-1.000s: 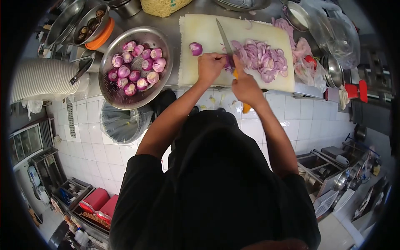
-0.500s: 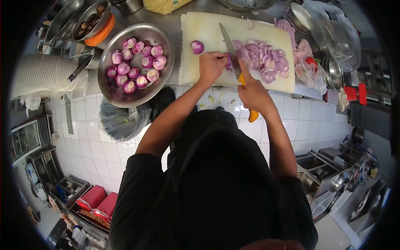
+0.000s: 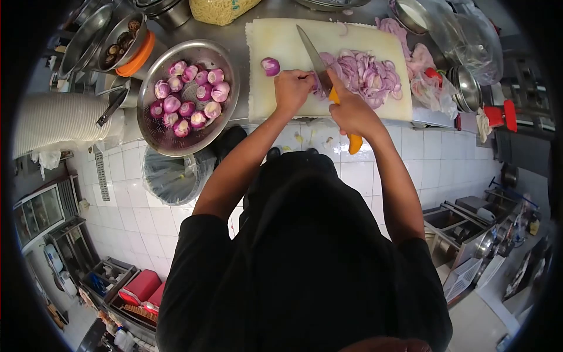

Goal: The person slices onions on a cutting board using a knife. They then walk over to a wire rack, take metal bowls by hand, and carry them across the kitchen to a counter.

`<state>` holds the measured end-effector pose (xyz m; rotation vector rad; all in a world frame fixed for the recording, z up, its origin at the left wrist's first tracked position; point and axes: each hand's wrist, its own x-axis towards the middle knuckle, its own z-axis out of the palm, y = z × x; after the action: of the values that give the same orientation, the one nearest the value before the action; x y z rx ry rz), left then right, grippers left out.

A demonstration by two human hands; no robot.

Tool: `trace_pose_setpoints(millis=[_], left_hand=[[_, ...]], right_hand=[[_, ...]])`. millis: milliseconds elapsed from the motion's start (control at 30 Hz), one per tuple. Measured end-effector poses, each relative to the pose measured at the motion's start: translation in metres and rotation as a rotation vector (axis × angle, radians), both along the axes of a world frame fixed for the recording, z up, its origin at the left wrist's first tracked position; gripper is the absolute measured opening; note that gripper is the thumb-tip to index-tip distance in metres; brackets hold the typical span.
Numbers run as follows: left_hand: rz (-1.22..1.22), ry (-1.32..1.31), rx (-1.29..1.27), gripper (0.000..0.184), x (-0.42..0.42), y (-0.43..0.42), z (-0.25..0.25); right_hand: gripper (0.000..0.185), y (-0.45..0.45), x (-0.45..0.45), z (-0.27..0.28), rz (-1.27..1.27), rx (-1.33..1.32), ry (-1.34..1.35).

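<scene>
My right hand (image 3: 353,112) is closed round the orange handle of a knife (image 3: 312,53), its blade slanting up and left over the cutting board (image 3: 272,41). Fingers bent, my left hand (image 3: 292,91) presses a piece of red onion (image 3: 318,88) against the board, just left of the blade. Sliced onion (image 3: 366,76) lies heaped to the right of the knife. One peeled onion piece (image 3: 270,66) sits on the board above my left hand.
Left of the board stands a steel colander (image 3: 230,88) of peeled onions, with a lined bin (image 3: 176,179) below it. Bowls (image 3: 467,88) and plastic bags (image 3: 431,97) are at the right. A bag of noodles (image 3: 223,9) is at the back.
The view has shifted slightly. The knife has moved a little against the onion piece, and my right hand has come nearer to my left hand since half a second ago.
</scene>
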<state>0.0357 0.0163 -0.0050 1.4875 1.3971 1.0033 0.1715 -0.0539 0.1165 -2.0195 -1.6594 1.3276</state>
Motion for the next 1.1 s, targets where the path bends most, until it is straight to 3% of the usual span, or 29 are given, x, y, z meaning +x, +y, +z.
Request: trace_pose_setpoints(millis=[200,400,500,600,700,800,1100], left_hand=[[0.030,-0.043,-0.003,0.020,0.002,0.000,-0.005],[0.052,-0.068,0.049,0.018,0.004,0.001,-0.007],[0.069,-0.083,0.013,0.018,0.004,-0.001,-0.002],[0.063,-0.089,0.041,0.018,0.005,0.004,-0.014],[-0.005,-0.035,-0.033,0.021,0.001,0.003,-0.009],[-0.018,0.009,-0.045,0.020,-0.001,0.001,0.003],[-0.007,-0.062,-0.043,0.020,0.001,0.002,-0.006]], right_hand=[[0.080,-0.016,-0.004,-0.019,0.046,0.042,-0.076],[0.078,-0.010,-0.008,-0.073,0.089,0.448,-0.148],[0.080,0.014,-0.009,-0.068,0.045,0.188,-0.129],[0.078,0.023,0.007,-0.074,0.097,0.351,-0.099],[0.079,0.011,-0.001,-0.016,0.056,0.085,-0.074],[0.079,-0.002,-0.009,0.009,0.036,-0.031,-0.079],[0.077,-0.012,-0.008,-0.012,0.044,0.008,-0.032]])
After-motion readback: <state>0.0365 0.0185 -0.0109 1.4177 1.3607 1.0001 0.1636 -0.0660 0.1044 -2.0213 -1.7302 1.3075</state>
